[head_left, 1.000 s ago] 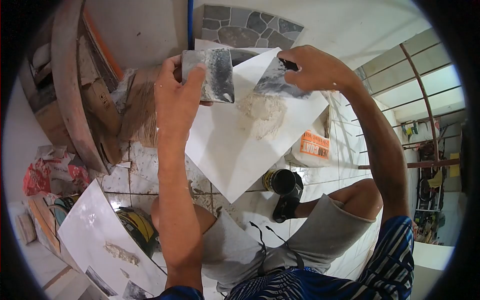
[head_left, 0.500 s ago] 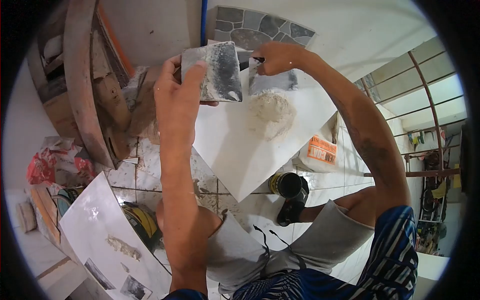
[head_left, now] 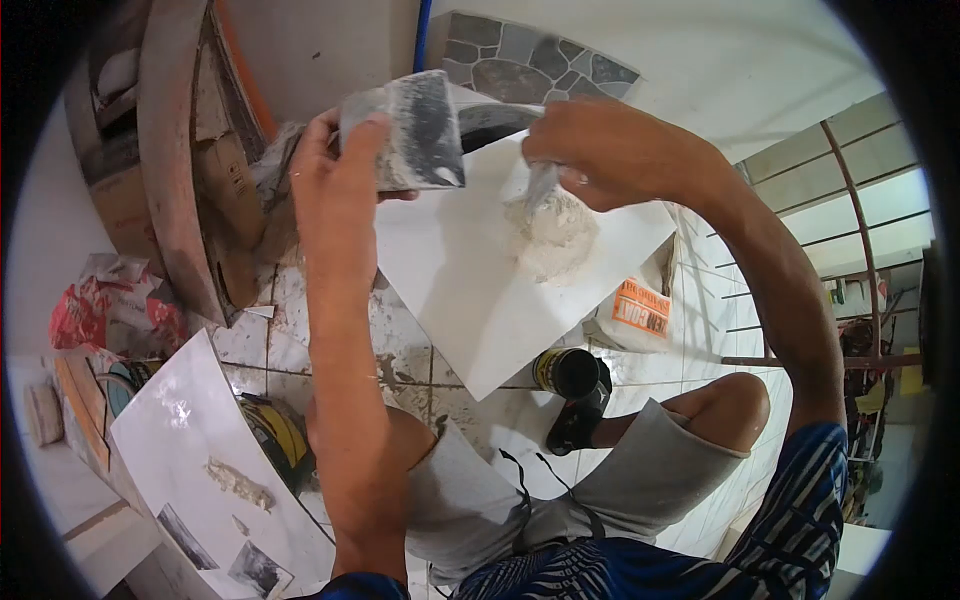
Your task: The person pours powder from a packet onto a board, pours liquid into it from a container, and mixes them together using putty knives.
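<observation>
My left hand [head_left: 335, 160] is closed round the edge of a flat square plate [head_left: 425, 130], its thumb on top. The plate is dark, with pale, powdery putty smeared over part of its face. My right hand [head_left: 590, 150] grips a putty knife [head_left: 541, 188], whose blade shows nearly edge-on; the fist hides the handle. The blade reaches down to the upper left of a pale heap of powder or putty [head_left: 562, 240]. This heap lies on a white board [head_left: 450, 310] in front of me.
A bag with orange lettering [head_left: 635, 312] and an open can [head_left: 568, 373] stand near the board. At left are a second white board [head_left: 190, 430], a red-and-white bag [head_left: 115, 305] and leaning wooden pieces [head_left: 165, 150]. Metal bars [head_left: 850, 190] rise at right.
My right hand has moved down and slightly right, turning the putty knife from broadside to nearly edge-on at the heap. My left hand and the plate have shifted slightly left and up.
</observation>
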### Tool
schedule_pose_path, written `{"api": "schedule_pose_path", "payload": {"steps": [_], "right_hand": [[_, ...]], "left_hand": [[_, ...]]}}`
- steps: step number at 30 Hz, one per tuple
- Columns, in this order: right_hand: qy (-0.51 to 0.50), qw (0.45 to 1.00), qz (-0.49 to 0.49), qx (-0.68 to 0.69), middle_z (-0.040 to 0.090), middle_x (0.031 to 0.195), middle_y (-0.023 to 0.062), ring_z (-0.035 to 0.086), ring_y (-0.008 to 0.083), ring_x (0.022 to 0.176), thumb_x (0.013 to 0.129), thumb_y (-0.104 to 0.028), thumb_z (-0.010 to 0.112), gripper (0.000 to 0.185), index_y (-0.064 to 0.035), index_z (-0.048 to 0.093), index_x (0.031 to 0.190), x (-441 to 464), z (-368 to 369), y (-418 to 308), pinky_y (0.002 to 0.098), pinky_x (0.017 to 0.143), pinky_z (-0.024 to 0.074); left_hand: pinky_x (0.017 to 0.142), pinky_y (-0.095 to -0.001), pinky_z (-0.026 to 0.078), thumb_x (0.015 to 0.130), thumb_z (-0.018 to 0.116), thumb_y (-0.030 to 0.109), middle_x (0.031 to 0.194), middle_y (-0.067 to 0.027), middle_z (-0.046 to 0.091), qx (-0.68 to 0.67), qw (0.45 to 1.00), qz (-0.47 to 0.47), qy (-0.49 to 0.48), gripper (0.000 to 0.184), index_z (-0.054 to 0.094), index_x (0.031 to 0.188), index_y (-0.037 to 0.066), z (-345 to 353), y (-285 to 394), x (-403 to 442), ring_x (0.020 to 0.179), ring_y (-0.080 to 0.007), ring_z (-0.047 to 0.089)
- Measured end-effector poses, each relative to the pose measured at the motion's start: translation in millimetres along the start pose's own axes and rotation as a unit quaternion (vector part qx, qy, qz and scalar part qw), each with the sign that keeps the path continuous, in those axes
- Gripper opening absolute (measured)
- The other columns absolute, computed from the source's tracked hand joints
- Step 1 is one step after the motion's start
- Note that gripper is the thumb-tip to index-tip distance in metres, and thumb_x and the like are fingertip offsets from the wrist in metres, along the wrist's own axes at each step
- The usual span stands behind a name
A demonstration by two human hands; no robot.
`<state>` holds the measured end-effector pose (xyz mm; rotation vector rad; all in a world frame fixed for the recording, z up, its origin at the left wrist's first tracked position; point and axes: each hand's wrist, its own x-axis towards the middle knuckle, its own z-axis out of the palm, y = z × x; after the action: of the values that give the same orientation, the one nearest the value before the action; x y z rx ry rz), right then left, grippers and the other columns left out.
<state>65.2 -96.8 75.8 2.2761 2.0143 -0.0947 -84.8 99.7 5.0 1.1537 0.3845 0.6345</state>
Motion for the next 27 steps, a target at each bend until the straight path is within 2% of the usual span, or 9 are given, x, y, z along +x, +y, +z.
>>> {"api": "schedule_pose_path", "payload": {"steps": [1,4,7,10,13,14,20,23,27], "right_hand": [[-0.006,0.999,-0.027,-0.02,0.064,0.095,0.0122,0.06,0.0308,0.101,0.077,-0.002,0.061,0.021,-0.0055,0.065,0.097,9,0,-2,0.042,0.089,0.0471],[-0.056,0.996,-0.052,-0.049,0.066,0.092,0.0109,0.06,0.0299,0.104,0.075,-0.002,0.065,0.019,-0.007,0.068,0.093,42,2,-17,0.0436,0.091,0.0465],[-0.103,0.975,-0.166,-0.107,0.066,0.086,0.0091,0.061,0.0306,0.105,0.076,-0.009,0.068,0.013,-0.008,0.071,0.089,67,13,-37,0.0504,0.098,0.0449],[-0.172,0.957,-0.197,-0.128,0.069,0.084,0.0076,0.063,0.0303,0.106,0.077,-0.013,0.068,0.011,-0.0083,0.074,0.084,81,17,-71,0.0604,0.106,0.0386],[-0.183,0.941,-0.226,-0.173,0.072,0.087,0.0084,0.063,0.0317,0.11,0.078,-0.013,0.067,0.011,-0.0082,0.076,0.078,75,24,-96,0.0671,0.108,0.0341],[-0.208,0.93,-0.236,-0.188,0.073,0.089,0.0095,0.062,0.0324,0.115,0.078,-0.014,0.068,0.011,-0.009,0.077,0.076,71,23,-100,0.0678,0.108,0.033],[-0.237,0.941,-0.175,-0.17,0.071,0.099,0.0128,0.059,0.0321,0.118,0.079,-0.011,0.066,0.011,-0.0061,0.075,0.075,60,20,-85,0.0537,0.113,0.0366],[-0.206,0.946,-0.177,-0.178,0.069,0.102,0.0131,0.057,0.0319,0.119,0.079,-0.008,0.065,0.01,-0.0064,0.074,0.075,52,9,-69,0.0488,0.113,0.0382],[-0.108,0.972,-0.139,-0.154,0.066,0.095,0.0075,0.057,0.0264,0.112,0.079,-0.004,0.064,0.013,-0.0091,0.073,0.088,22,-5,-36,0.0452,0.106,0.041]], "left_hand": [[0.065,-0.0311,0.052,0.092,0.064,0.025,0.102,-0.0047,0.067,-0.021,1.0,0.001,0.018,0.031,0.062,0.114,0.003,-3,2,1,0.085,-0.0144,0.066],[0.067,-0.0323,0.052,0.091,0.064,0.025,0.104,-0.0046,0.068,-0.061,0.996,0.022,0.067,0.028,0.063,0.112,0.005,-14,4,7,0.087,-0.0164,0.066],[0.068,-0.036,0.054,0.091,0.063,0.026,0.103,-0.0047,0.065,-0.079,0.99,0.045,0.108,0.029,0.06,0.11,0.005,-28,0,16,0.087,-0.0173,0.065],[0.069,-0.0377,0.054,0.092,0.062,0.026,0.106,-0.0054,0.063,-0.085,0.989,0.047,0.109,0.027,0.06,0.11,0.006,-34,3,15,0.09,-0.0194,0.065],[0.069,-0.0377,0.054,0.092,0.061,0.024,0.105,-0.0065,0.064,-0.086,0.989,0.054,0.104,0.025,0.061,0.109,0.005,-37,1,16,0.089,-0.0196,0.066],[0.069,-0.0378,0.054,0.092,0.061,0.024,0.105,-0.0069,0.064,-0.086,0.99,0.056,0.101,0.025,0.061,0.108,0.005,-37,1,16,0.089,-0.0198,0.066],[0.068,-0.0376,0.054,0.092,0.062,0.021,0.103,-0.0081,0.065,-0.097,0.988,0.055,0.108,0.023,0.061,0.107,0.003,-33,1,17,0.087,-0.0203,0.066],[0.067,-0.0372,0.054,0.092,0.062,0.02,0.103,-0.0075,0.066,-0.105,0.987,0.048,0.114,0.024,0.062,0.108,0.004,-30,-1,19,0.088,-0.0201,0.066],[0.067,-0.0366,0.056,0.09,0.064,0.023,0.103,-0.0068,0.065,-0.098,0.99,0.049,0.093,0.028,0.061,0.111,0.003,-25,-5,18,0.088,-0.0186,0.066]]}}
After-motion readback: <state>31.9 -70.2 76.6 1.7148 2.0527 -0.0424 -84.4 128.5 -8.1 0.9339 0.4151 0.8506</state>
